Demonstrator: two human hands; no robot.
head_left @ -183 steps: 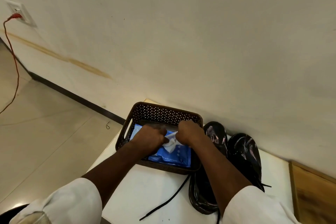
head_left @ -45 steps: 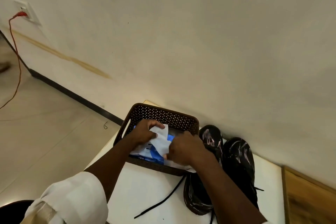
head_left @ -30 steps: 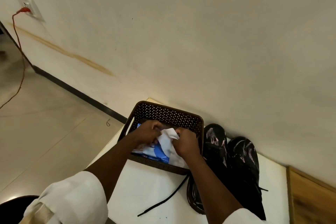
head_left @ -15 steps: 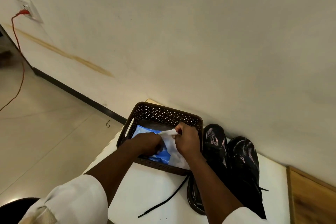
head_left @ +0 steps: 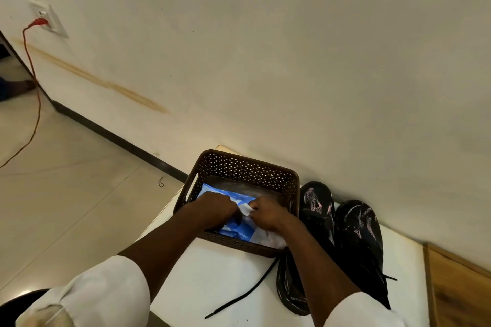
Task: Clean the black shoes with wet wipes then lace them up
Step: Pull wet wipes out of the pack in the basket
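Two black shoes (head_left: 357,231) with pink marks stand side by side against the wall, right of a brown perforated basket (head_left: 247,170). In the basket lies a blue wet-wipe pack (head_left: 236,229). My left hand (head_left: 215,210) presses down on the pack with curled fingers. My right hand (head_left: 267,212) pinches a white wipe (head_left: 248,210) at the pack's opening; more white wipe (head_left: 271,239) hangs under my wrist over the basket's near rim. A loose black lace (head_left: 244,293) trails across the white table (head_left: 212,279).
The table's left edge drops to a tiled floor (head_left: 66,194). A wooden surface (head_left: 459,292) adjoins the table on the right. A red cable (head_left: 33,66) runs from a wall socket (head_left: 46,18) down to the floor at far left.
My hands have come lower into the basket and closer together. The wipe that stood lifted above the pack is now drawn down between my fingers, with the left hand flat on the pack.
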